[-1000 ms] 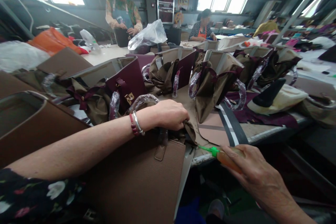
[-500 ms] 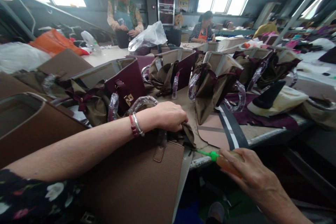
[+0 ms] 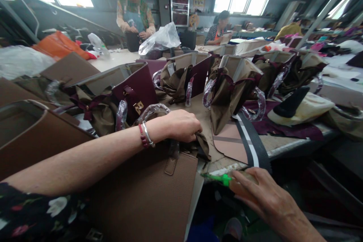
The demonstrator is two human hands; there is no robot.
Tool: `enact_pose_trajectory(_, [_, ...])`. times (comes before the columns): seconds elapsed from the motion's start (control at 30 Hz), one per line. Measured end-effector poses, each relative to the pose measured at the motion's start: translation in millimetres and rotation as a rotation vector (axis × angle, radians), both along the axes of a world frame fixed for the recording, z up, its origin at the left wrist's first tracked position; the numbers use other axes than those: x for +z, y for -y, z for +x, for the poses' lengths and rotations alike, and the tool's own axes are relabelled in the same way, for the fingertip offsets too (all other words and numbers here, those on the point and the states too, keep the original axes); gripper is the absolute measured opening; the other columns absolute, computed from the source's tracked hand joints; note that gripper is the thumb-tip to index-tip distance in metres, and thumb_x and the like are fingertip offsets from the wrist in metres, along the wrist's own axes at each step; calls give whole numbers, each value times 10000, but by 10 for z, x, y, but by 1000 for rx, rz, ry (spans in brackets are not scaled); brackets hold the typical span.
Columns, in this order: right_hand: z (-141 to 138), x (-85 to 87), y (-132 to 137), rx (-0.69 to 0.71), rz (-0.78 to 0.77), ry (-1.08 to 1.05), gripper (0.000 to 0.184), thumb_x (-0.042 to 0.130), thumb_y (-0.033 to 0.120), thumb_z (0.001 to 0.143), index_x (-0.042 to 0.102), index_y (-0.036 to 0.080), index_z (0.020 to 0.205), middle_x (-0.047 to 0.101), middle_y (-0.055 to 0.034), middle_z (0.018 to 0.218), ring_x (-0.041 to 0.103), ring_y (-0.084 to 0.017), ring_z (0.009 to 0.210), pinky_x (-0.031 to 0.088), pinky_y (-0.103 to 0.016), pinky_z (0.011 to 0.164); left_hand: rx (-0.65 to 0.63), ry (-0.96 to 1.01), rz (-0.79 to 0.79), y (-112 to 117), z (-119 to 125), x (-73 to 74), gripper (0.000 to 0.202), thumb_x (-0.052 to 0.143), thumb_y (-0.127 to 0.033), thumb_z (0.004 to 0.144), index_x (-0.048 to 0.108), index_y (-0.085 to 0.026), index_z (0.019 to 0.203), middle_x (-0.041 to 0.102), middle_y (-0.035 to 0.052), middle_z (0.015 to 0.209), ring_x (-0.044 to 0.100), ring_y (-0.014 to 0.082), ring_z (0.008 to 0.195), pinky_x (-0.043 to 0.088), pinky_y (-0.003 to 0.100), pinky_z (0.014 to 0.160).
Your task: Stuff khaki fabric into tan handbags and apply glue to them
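Observation:
My left hand (image 3: 185, 125) is closed on the olive lining fabric (image 3: 202, 145) at the far edge of a brown handbag (image 3: 150, 193). The bag lies in front of me, its stitched handle tab (image 3: 171, 165) facing up. In my right hand (image 3: 263, 193) is a glue bottle (image 3: 239, 185) with an orange-tan body and a green nozzle, tilted so its tip points left. That tip is close to the bag's right edge, below the lining; whether it touches is unclear. My right fingers wrap round the bottle and hide part of it.
Several half-assembled bags, like the maroon one (image 3: 136, 94), stand along the workbench (image 3: 227, 163), their handles wrapped in clear plastic. A pinkish panel with a striped strap (image 3: 251, 143) lies right of my left hand. Across the bench a co-worker (image 3: 134, 19) stands holding a dark item.
My right hand has moved the glue bottle slightly left and down, toward the bag's right edge. My left hand stays on the lining in nearly the same place.

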State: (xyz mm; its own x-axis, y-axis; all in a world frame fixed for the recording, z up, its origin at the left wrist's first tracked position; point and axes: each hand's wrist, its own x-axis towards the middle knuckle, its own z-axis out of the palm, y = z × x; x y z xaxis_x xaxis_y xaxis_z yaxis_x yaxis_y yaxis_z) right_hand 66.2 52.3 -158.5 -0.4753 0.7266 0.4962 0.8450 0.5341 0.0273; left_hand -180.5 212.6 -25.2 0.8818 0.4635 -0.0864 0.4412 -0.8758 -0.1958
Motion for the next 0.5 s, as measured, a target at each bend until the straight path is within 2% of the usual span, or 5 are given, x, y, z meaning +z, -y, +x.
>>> enact_pose_trajectory(0.13, [-38,-6,89,31,-83,-45,310,441,226,900,530,188,1194,537,-98,955,585,-161,837,524,-207,669,14,-4,-5,-4,8,2,204,493,-250,720,678,-236,805,668,46,695,578,172,561,199,260,444])
enact_pose_trajectory(0.3, [20,-12,-33,-103,40,4,342,501,263,868,525,198,1203,537,-100,936,582,-217,836,545,-307,664,32,-27,-6,20,23,17,193,498,-251,725,673,-235,802,677,52,723,603,186,601,211,259,451])
enact_pose_trajectory(0.37, [-10,-23,-15,-80,28,11,341,505,236,859,525,185,1196,527,-107,941,578,-220,839,547,-314,665,33,-26,-4,28,22,17,194,498,-258,728,673,-236,806,677,52,730,609,190,613,214,261,452])
enact_pose_trajectory(0.5, [-164,-65,182,44,-100,-52,311,432,189,881,522,187,1178,505,-102,944,579,-178,824,539,-243,648,43,-30,-13,30,18,12,212,493,-257,730,678,-239,832,679,54,750,614,193,637,214,260,452])
